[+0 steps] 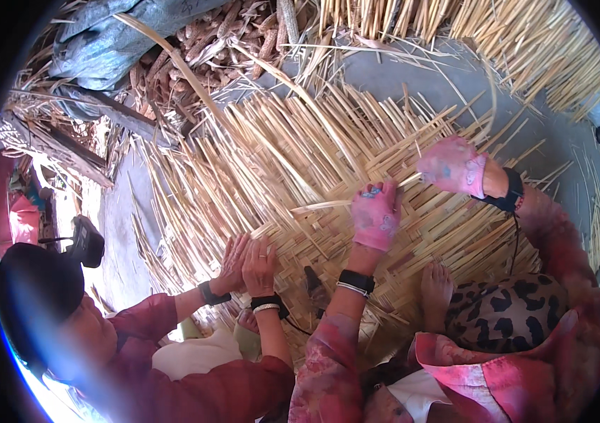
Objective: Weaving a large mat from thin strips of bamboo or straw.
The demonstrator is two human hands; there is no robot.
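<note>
A half-woven mat (pixel 328 243) of flat, straw-coloured reed strips lies before me, its loose ends fanning out at the far side. My left hand (pixel 376 217), in a pink fingerless glove, is closed low over the weave; a pale reed strip (pixel 321 206) runs into it from the left. To the right and slightly farther off is my right hand (pixel 453 166), gloved in pink too. Its fingers are curled shut, with a thin curved strip (pixel 491 106) rising beside it. What lies under the fingers is partly hidden.
At left a co-worker wearing a head camera (pixel 87 241) presses both bare hands (pixel 247 264) flat on the mat. Corn cobs (pixel 198 42) and a grey-blue sheet (pixel 106 53) lie at the far left. Bundled reeds (pixel 540 49) fill the far right. My bare foot (pixel 437 285) rests on the mat.
</note>
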